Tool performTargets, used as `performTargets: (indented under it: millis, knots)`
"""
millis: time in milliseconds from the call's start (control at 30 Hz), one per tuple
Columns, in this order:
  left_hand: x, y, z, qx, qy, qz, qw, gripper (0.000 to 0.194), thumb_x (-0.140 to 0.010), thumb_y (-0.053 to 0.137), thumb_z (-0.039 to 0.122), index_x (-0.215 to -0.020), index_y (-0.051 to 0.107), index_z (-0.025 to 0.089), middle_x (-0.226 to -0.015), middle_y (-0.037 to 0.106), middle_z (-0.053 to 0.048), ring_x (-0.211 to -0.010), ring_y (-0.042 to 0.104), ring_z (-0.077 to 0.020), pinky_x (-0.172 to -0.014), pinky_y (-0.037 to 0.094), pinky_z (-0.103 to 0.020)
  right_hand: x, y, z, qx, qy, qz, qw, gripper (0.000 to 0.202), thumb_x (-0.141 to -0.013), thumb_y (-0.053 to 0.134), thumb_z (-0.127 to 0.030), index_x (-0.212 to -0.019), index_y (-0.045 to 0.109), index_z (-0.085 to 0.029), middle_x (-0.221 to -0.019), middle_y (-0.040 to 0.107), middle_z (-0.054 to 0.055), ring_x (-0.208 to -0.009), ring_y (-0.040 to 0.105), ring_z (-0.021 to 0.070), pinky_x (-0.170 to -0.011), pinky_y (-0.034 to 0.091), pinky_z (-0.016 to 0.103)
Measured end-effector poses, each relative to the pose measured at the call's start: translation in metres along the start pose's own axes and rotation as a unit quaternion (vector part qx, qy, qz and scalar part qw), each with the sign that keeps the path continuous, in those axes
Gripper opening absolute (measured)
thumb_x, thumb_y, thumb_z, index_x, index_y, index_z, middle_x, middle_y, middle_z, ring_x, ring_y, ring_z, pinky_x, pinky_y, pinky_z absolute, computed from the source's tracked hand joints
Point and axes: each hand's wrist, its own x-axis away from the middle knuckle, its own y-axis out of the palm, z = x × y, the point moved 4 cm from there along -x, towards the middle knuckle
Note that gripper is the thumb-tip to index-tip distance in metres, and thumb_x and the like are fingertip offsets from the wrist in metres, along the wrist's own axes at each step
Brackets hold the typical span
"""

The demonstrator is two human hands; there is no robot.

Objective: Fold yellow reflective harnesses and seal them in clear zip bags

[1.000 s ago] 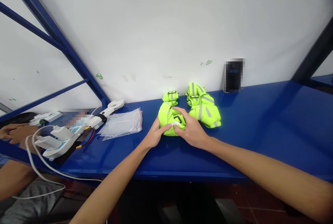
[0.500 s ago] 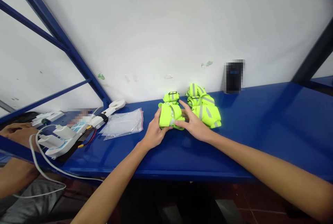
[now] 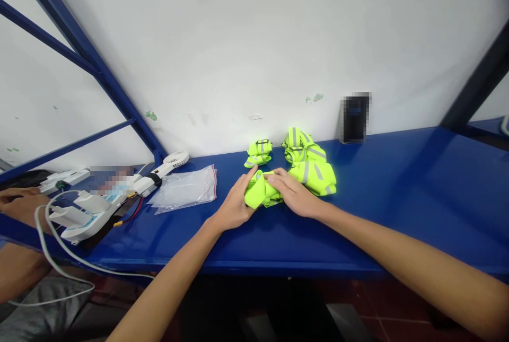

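Note:
A folded neon-yellow reflective band point(image 3: 256, 192) is held between both hands over the blue table. My left hand point(image 3: 235, 201) grips its left side, fingers closed round it. My right hand point(image 3: 293, 192) presses on its right side, its fingers bent over the top. Just behind lies a small yellow roll with grey stripes point(image 3: 260, 147), a flatter yellow piece in front of it. To the right, a heap of yellow reflective bundles point(image 3: 314, 172) nearly touches my right hand.
Clear plastic bags point(image 3: 186, 189) lie left of my hands, beside a small white fan point(image 3: 176, 159). A power strip point(image 3: 85, 220) with cables sits farther left, near another person's hand point(image 3: 26, 205). A dark blurred object point(image 3: 355, 119) leans on the wall.
The held band has been turned and lowered slightly, and looks more bunched. My right hand has closed over its top. The flatter yellow piece behind now shows.

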Motion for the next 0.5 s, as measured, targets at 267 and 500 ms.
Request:
performTargets:
  millis: [267, 500]
  knots:
    - [0.000, 0.002, 0.002, 0.012, 0.012, 0.008, 1.000, 0.086, -0.081, 0.066, 0.029, -0.151, 0.017, 0.021, -0.135, 0.047, -0.015, -0.120, 0.047, -0.0285, -0.104, 0.036, -0.043, 0.005, 0.002, -0.009, 0.202, -0.080, 0.026, 0.976, 0.039, -0.099, 0.033, -0.029, -0.121, 0.062, -0.017, -0.129, 0.050, 0.015, -0.120, 0.046, 0.0296, -0.102, 0.038, 0.050]
    - [-0.002, -0.001, -0.001, 0.082, -0.063, 0.035, 0.994, 0.065, -0.076, 0.072, 0.037, -0.131, 0.044, 0.017, -0.114, 0.060, -0.010, -0.099, 0.058, -0.0245, -0.088, 0.046, -0.038, 0.009, -0.003, -0.023, 0.126, -0.085, -0.003, 0.988, 0.053, -0.101, 0.029, -0.035, -0.151, 0.017, -0.024, -0.113, 0.065, 0.009, -0.094, 0.063, 0.0237, -0.080, 0.049, 0.039]
